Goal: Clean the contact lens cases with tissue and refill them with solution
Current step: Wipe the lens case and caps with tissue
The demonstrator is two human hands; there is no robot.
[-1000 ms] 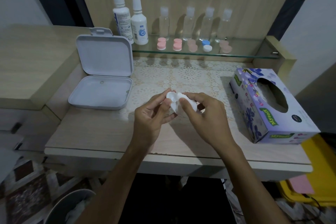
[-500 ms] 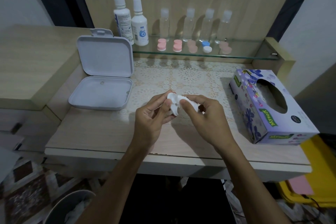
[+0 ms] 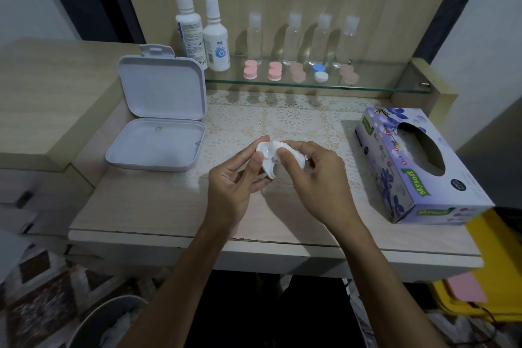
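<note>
Head view, left hand (image 3: 234, 183) pinching white lens case (image 3: 267, 159), right hand (image 3: 313, 178) seemingly pressing tissue (image 3: 295, 154) in

1. Left hand (image 3: 234, 186) holds a white lens case (image 3: 265, 154) above the table (image 3: 158, 206).
2. Right hand (image 3: 313, 178) pinches white tissue (image 3: 296, 155) against the case.
3. Open white box (image 3: 158, 144) lies at left; tissue box (image 3: 418, 167) at right.
4. Glass shelf (image 3: 381, 87) carries two solution bottles (image 3: 202, 34), four clear bottles (image 3: 303, 39) and capped cases (image 3: 285, 73).
</note>
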